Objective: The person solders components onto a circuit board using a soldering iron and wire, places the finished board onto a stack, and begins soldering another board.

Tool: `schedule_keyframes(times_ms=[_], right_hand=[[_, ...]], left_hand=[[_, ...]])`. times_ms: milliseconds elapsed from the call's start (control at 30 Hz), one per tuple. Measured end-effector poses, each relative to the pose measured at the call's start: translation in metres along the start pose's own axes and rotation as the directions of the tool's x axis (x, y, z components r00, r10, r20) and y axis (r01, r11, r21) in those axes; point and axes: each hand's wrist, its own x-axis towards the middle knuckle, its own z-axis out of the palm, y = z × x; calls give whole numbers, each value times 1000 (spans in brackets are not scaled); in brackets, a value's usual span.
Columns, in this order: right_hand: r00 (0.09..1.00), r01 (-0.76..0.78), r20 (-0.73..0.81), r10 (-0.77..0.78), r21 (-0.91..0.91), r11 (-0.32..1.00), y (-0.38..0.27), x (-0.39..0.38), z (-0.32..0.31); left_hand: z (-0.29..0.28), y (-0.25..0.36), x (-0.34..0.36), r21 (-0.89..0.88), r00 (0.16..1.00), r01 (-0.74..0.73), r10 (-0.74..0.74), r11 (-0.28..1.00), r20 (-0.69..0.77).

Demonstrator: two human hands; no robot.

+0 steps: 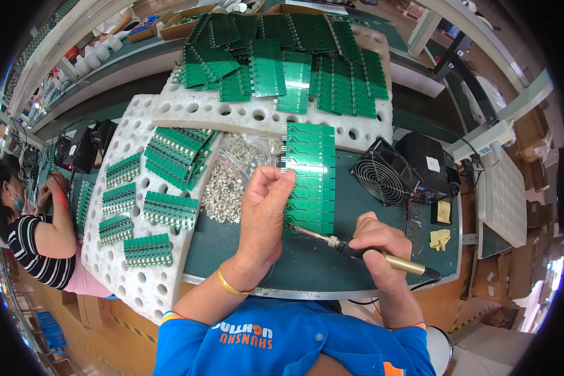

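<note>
A long green circuit board panel (312, 182) lies on the dark bench in front of me. My left hand (264, 210) is at its left edge, fingers closed, the thumb overlapping the board. Whatever the left fingers pinch is too hidden to name. Wrapped round the handle of a soldering iron (319, 236) is my right hand (382, 245). The iron's tip reaches the board's lower left corner, just below my left hand. Left of that hand lies a heap of small, pale metallic parts (224, 191), partly in a clear plastic bag (250, 150).
Many bare green boards (266, 66) are piled on a holed white foam slab (219, 113) behind. Populated boards (169, 210) rest on another foam slab (141, 279) at left. A black fan (382, 172), black box (426, 166) and yellow sponge (443, 212) stand right. A co-worker (37, 232) sits far left.
</note>
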Motion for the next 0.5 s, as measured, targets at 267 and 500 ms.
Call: schedule_keyframes(times_ms=[267,500], right_hand=[[1000,-21,16,21,-28,999,-2,6,-3],[998,-58,38,58,-5,998,1,10,-9]], left_hand=[[-3,-3,1,-11,999,37,-37,999,28],[-1,-3,1,3,997,76,-76,997,14]])
